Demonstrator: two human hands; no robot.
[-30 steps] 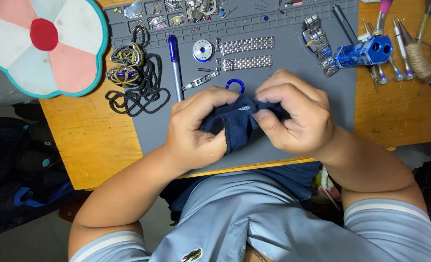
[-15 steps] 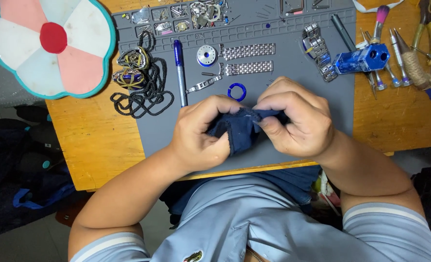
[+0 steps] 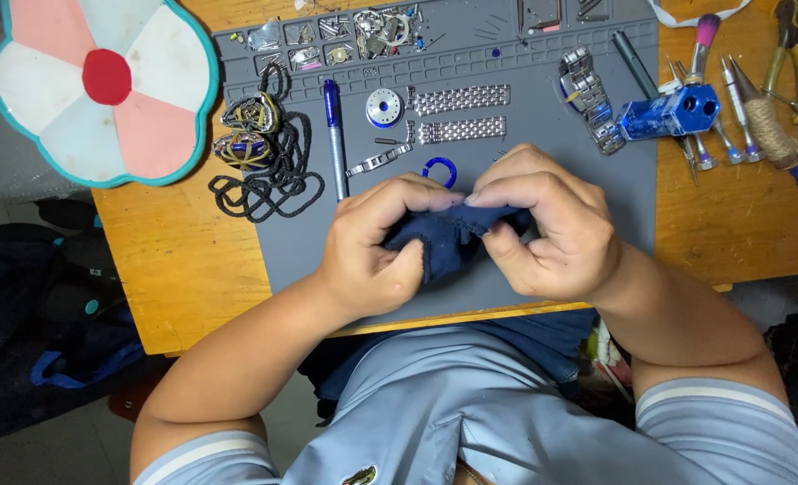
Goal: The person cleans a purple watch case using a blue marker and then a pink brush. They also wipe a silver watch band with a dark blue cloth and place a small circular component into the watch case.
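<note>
Dark blue cloth (image 3: 439, 241) bunched over the near middle of the grey mat (image 3: 543, 117), just inside its front edge. Pinched at its left end by the left hand (image 3: 372, 247), fingers curled and thumb pressed into the fabric. Clenched at its right end by the right hand (image 3: 547, 224), fingertips (image 3: 489, 199) meeting the left's over the top fold. Compared with a second ago, slightly more crumpled, with less fabric hanging below the thumbs; hands in much the same spot. Just beyond the knuckles, a small blue ring (image 3: 438, 168). Farther back, two metal watch bands (image 3: 460, 115), a blue pen (image 3: 333, 135) and a black cord (image 3: 269, 175) toward the mat's left edge. Blue tool block (image 3: 669, 110) near the right edge.
</note>
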